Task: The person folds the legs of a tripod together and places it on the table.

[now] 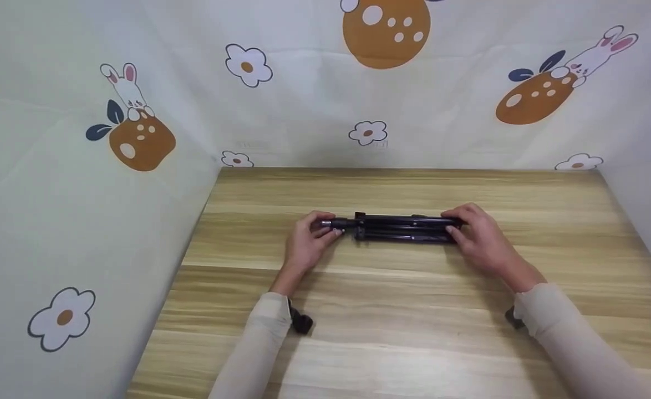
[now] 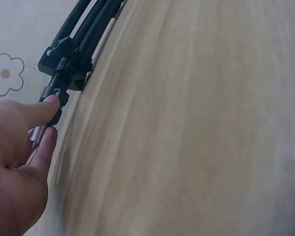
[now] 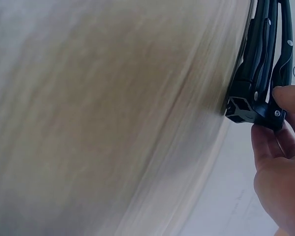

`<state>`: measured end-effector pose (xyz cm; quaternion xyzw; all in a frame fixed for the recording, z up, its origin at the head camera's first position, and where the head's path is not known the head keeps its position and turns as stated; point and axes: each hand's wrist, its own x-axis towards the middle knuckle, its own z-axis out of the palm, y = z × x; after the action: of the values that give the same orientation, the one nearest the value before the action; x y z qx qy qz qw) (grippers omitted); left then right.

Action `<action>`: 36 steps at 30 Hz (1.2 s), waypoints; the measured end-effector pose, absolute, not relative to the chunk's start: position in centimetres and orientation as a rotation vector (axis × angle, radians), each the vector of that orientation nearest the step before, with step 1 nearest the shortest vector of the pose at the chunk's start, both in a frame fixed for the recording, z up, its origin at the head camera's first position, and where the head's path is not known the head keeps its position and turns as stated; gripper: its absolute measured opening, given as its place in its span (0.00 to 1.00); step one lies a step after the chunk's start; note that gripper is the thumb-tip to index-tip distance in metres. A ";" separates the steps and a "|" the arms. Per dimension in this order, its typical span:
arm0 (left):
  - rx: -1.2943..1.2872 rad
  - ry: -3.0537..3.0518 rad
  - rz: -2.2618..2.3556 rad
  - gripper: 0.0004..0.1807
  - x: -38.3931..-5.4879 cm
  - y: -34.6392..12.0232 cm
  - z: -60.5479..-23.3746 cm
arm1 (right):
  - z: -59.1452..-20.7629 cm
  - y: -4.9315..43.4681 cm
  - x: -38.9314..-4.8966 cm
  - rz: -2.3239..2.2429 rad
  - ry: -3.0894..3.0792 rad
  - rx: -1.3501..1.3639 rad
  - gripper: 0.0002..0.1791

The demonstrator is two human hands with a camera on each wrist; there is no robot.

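Note:
A folded black tripod [image 1: 408, 228] lies sideways on the wooden table, its legs together. At its left end, my left hand [image 1: 306, 241] pinches the narrow head with thumb and fingers. The left wrist view shows the thumb on the black collar [image 2: 55, 93], with a silver screw tip [image 2: 36, 135] poking out between the fingers. My right hand [image 1: 483, 241] grips the other end of the tripod. In the right wrist view, thumb and fingers hold the leg end [image 3: 265, 110], where a hollow square black piece [image 3: 241, 109] shows.
The wood-grain tabletop [image 1: 392, 316] stretches in front of and around the tripod. Pale cloth walls [image 1: 303, 111] printed with flowers and rabbits stand at the back and both sides. A black wrist device [image 1: 301, 322] sits under the left sleeve.

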<state>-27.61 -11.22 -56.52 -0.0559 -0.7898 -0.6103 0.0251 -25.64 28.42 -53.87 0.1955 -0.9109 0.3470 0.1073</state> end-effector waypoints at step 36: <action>-0.192 -2.465 -1.819 0.22 -27.8 -11.3 -56.9 | -54.0 28.5 -25.8 1.063 -2.720 0.555 0.17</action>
<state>-27.82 -11.35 -56.86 -0.0626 -0.8026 -0.5921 0.0359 -25.79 28.46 -54.00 0.1862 -0.9117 0.3565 0.0845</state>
